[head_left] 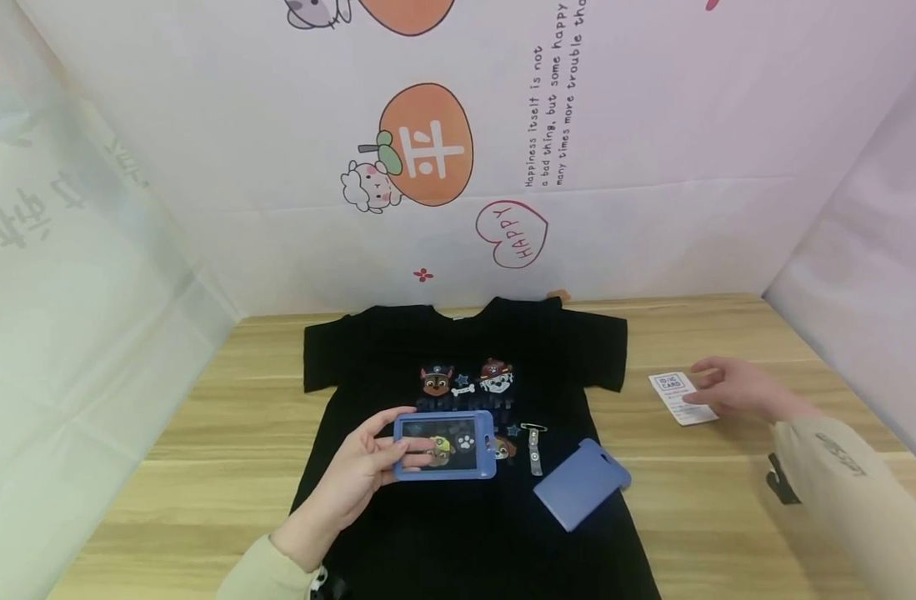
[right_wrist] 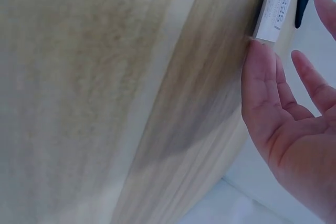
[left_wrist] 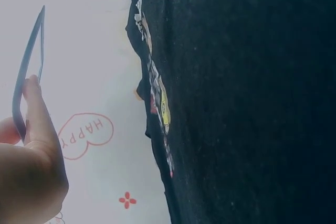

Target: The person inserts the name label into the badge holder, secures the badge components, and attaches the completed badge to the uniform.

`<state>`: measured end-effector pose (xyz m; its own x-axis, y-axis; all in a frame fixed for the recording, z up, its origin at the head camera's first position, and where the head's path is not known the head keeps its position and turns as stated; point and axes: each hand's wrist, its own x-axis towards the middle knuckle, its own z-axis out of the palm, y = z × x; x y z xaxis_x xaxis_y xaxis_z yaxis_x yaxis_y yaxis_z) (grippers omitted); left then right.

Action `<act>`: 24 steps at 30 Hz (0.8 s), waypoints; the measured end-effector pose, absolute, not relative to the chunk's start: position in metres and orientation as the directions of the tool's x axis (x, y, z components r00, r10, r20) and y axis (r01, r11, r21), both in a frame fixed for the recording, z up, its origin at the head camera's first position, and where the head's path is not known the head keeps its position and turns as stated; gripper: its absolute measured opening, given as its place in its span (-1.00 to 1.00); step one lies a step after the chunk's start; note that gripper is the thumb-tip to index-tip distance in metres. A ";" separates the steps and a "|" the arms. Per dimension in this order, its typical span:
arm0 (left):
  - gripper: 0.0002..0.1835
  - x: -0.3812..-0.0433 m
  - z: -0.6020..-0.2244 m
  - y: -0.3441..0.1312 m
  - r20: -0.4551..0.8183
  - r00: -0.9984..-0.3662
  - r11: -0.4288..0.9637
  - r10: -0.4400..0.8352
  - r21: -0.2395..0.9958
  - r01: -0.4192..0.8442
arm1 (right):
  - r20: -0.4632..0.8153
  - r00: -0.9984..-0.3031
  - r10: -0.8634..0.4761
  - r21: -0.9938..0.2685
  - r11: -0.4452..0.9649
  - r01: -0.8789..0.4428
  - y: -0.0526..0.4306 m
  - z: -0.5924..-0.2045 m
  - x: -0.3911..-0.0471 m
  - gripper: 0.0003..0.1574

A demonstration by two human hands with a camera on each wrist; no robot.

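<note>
My left hand (head_left: 360, 467) holds a blue card-holder frame (head_left: 492, 446) above the black T-shirt (head_left: 465, 533), pinching it at its left end. Fingers show through the frame's window, and so does the shirt's print. In the left wrist view the frame (left_wrist: 22, 72) appears edge-on, the thumb against it. Over on the right, a white paper card (head_left: 678, 398) printed "ID/IC CARD" lies on the wooden table. My right hand (head_left: 743, 390) reaches it with loosely bent fingers. The right wrist view has its fingertips (right_wrist: 261, 51) right at the end of the card (right_wrist: 275, 9), other fingers spread apart.
A second blue card-holder piece (head_left: 581, 485) lies at the shirt's right side, partly on the table (head_left: 728, 508). Left of it, a clear strap with a pin (head_left: 534, 450) rests on the shirt. A printed cloth (head_left: 653, 233) stands behind the table.
</note>
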<state>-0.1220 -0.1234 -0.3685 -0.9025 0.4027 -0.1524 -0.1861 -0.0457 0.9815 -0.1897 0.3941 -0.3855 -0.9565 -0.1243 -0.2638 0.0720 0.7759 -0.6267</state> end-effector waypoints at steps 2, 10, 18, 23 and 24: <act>-0.40 -0.122 -0.368 -0.124 -0.155 -0.904 -0.040 0.399 0.982 -0.186 | -0.267 -0.954 -0.133 -0.616 0.786 0.062 0.394 -0.386 -0.193 -0.05; -0.40 -0.121 -0.367 -0.127 -0.160 -0.903 -0.039 0.399 0.981 -0.191 | -0.229 -0.960 -0.163 -0.536 0.844 -0.015 0.389 -0.388 -0.199 -0.05; -0.41 -0.121 -0.366 -0.127 -0.154 -0.902 -0.052 0.404 0.980 -0.191 | -0.185 -0.956 -0.227 -0.506 0.856 -0.106 0.385 -0.390 -0.201 -0.01; -0.42 -0.119 -0.365 -0.127 -0.147 -0.901 -0.059 0.409 0.981 -0.187 | -0.190 -0.950 -0.247 -0.517 0.848 -0.117 0.385 -0.392 -0.205 -0.01; -0.42 -0.119 -0.365 -0.127 -0.144 -0.901 -0.061 0.410 0.981 -0.185 | -0.194 -0.950 -0.246 -0.519 0.847 -0.113 0.385 -0.392 -0.205 -0.01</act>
<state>-0.1187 -0.1272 -0.3652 -0.9005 0.4102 -0.1443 -0.1849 -0.0610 0.9809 -0.2050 0.3846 -0.3921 -0.9498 -0.2457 -0.1937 -0.1133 0.8471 -0.5192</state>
